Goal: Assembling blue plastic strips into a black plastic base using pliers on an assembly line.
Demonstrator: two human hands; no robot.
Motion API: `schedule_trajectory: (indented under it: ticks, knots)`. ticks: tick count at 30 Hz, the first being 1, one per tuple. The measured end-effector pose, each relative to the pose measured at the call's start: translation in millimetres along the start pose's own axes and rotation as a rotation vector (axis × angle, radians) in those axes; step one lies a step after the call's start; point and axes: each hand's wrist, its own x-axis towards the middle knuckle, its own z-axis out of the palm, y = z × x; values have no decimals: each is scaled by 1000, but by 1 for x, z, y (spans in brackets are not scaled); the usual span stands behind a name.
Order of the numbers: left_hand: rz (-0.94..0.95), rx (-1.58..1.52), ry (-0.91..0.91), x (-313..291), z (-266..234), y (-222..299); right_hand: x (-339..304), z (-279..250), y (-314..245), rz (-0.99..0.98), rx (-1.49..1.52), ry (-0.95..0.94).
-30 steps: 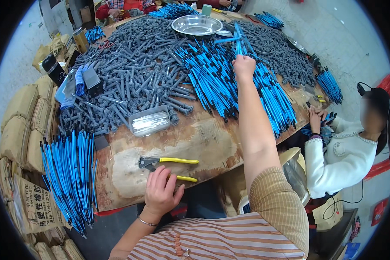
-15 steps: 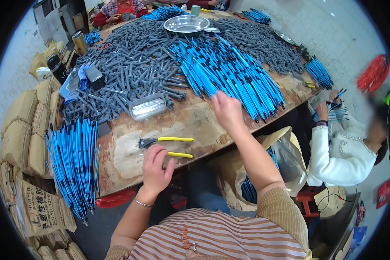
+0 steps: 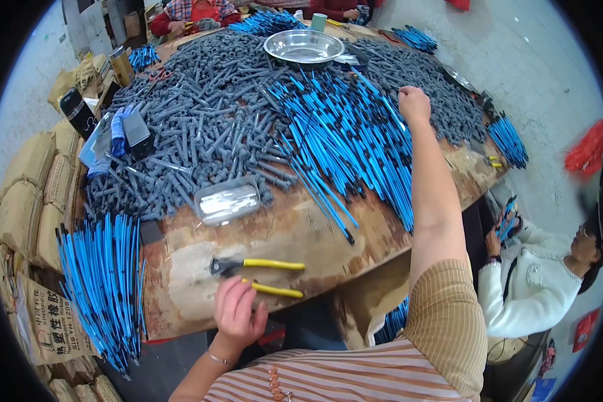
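My right hand (image 3: 415, 104) reaches over the far right side of a broad heap of thin blue rods with black ends (image 3: 345, 137). Its fingers are closed in a fist; whatever they hold is hidden. By the table's near edge, my left hand (image 3: 240, 313) has loosely bent fingers, the thumb apart, and nothing visible in it. Its fingertips are at a pair of yellow-handled pliers (image 3: 275, 264), covering part of the lower handle. The pliers lie with their handles spread and dark jaws to the left.
Grey plastic plugs (image 3: 194, 124) cover much of the wooden table (image 3: 261, 231). A clear tray (image 3: 228, 201) stands by them, a steel bowl (image 3: 304, 47) farther back. More blue rods (image 3: 107, 288) hang over the left edge. A co-worker in white (image 3: 532, 278) holds rods at right.
My right hand has moved away and to the right, from the heap's near side to its far right. A few blue rods now stick out at the heap's near left. My left hand stays by the pliers.
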Motion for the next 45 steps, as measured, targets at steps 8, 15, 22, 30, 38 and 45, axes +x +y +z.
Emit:
schedule_trajectory:
  ticks: [8,15,22,30,38,45]
  knots:
    - [11,31,-83,4,5,-2,84,71,-9,-72,-448,-582]
    - [-11,98,-73,5,7,1,84,36,-46,-195,129,102]
    - [-8,52,10,4,6,4,-19,-118,-134,-1047,429,280]
    - [-120,-125,109,-1,-4,-2,-142,-140,-118,-1470,354,-323]
    - [-152,-119,131,-8,-3,0,-232,-62,-59,-524,234,-334]
    - [-276,-193,189,-7,-13,-6,-275,-45,-58,-349,33,-139]
